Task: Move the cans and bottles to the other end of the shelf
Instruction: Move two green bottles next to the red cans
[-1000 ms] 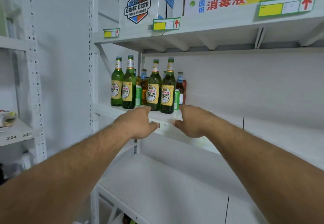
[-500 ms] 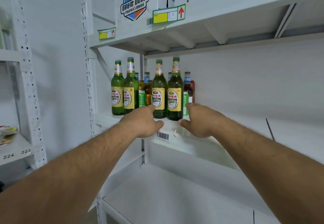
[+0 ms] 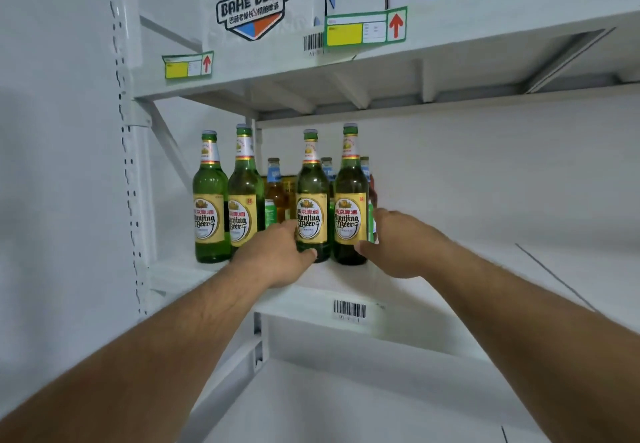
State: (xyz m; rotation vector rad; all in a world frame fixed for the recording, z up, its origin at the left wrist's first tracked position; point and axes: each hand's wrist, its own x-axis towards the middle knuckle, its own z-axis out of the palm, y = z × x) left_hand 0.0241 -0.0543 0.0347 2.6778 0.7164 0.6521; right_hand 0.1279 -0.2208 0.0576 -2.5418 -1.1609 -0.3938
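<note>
Both hands have risen from the shelf lip to the front bottles — my left hand curls around the third green bottle, my right hand around the fourth green bottle, fingers wrapping, not visibly clamped — readying a paired lift rightward.

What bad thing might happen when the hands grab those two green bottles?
The left hand and right hand each reach for a tall green bottle, low on its body. Two risks:
1. These bottles are tall and narrow, so a low grip might let one tip.
2. Smaller bottles and green cans stand packed right behind, so pulling a bottle out might knock them over.
</note>
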